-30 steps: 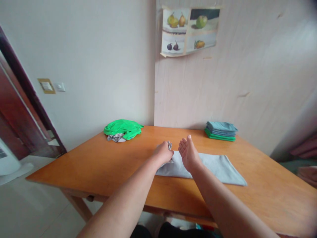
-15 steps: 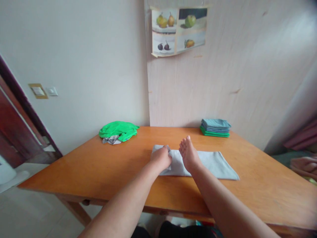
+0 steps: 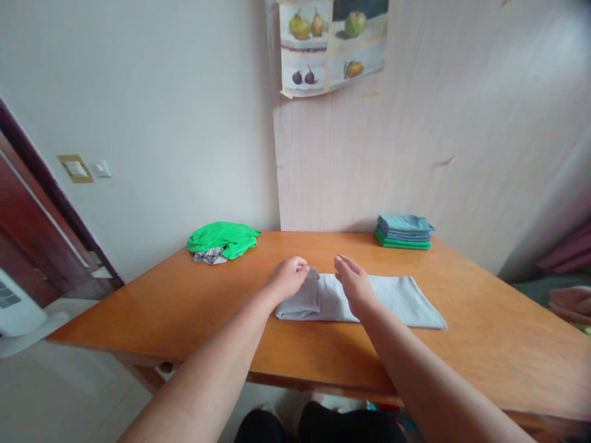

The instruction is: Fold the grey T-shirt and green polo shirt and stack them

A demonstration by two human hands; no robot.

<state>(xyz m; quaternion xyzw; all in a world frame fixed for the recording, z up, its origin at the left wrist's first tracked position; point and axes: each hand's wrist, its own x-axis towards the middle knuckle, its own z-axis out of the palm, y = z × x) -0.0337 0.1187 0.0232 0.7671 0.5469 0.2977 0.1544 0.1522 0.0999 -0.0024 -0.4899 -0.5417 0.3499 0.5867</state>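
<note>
One hand [image 3: 287, 277], the left, curls over grey cloth [image 3: 333, 300], grip unclear; right hand [image 3: 355, 286] open.

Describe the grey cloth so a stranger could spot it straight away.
Find the brown wooden table. Near its middle, by the left hand and right hand, lies the grey cloth. Unlike the crumpled green heap and compact folded stack, it forms a long, flat strip.
</note>
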